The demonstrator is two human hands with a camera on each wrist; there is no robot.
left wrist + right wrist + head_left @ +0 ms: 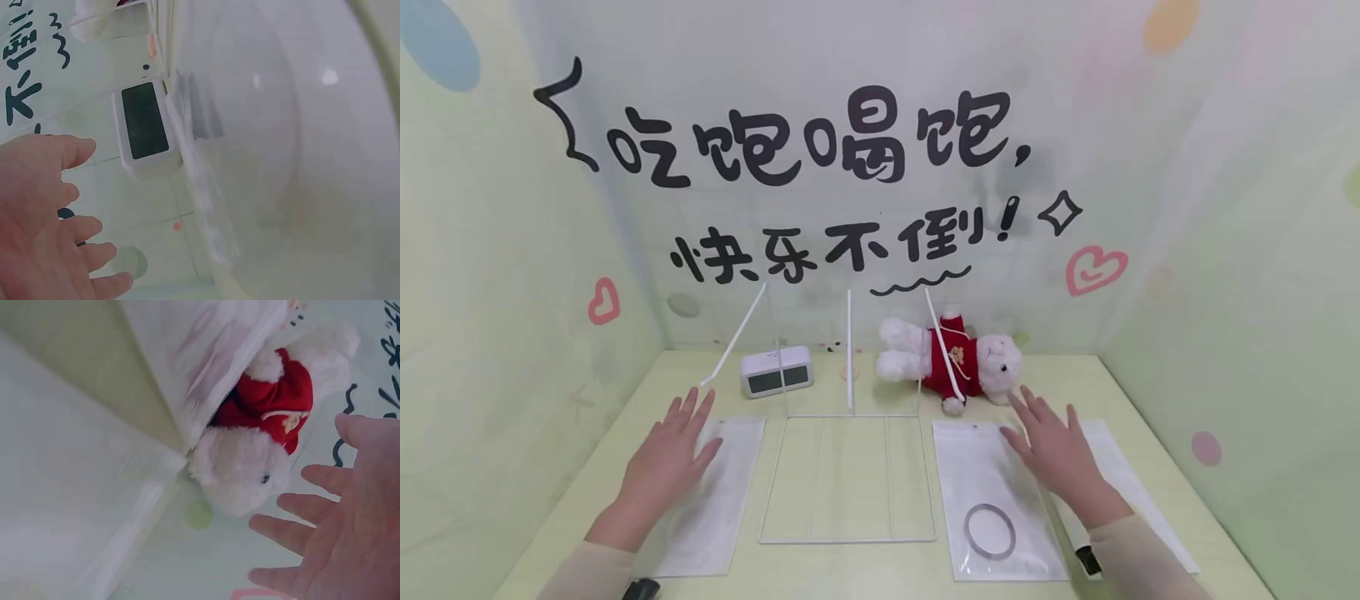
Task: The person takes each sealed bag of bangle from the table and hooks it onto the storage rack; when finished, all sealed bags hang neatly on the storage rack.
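My left hand (666,458) is above a white plastic pouch (715,517), fingers spread and holding nothing. Its palm shows in the left wrist view beside a white digital clock (145,125). On the other side my right hand (1060,458), also spread and without a thing in it, is over a clear-fronted pouch (1000,467) with a grey ring (967,533) on or in it. Between the hands stands a white wire rack (848,542) with slanted white bars at its back. A white plush toy in a red sweater (281,400) lies on its side near the right fingertips.
Another white pouch (1142,500) lies under the right forearm, with a black-ended item (1087,561) beside it. Behind the pale table (842,575) hangs a printed backdrop (865,50) with black lettering. Similar panels close in the left and right sides.
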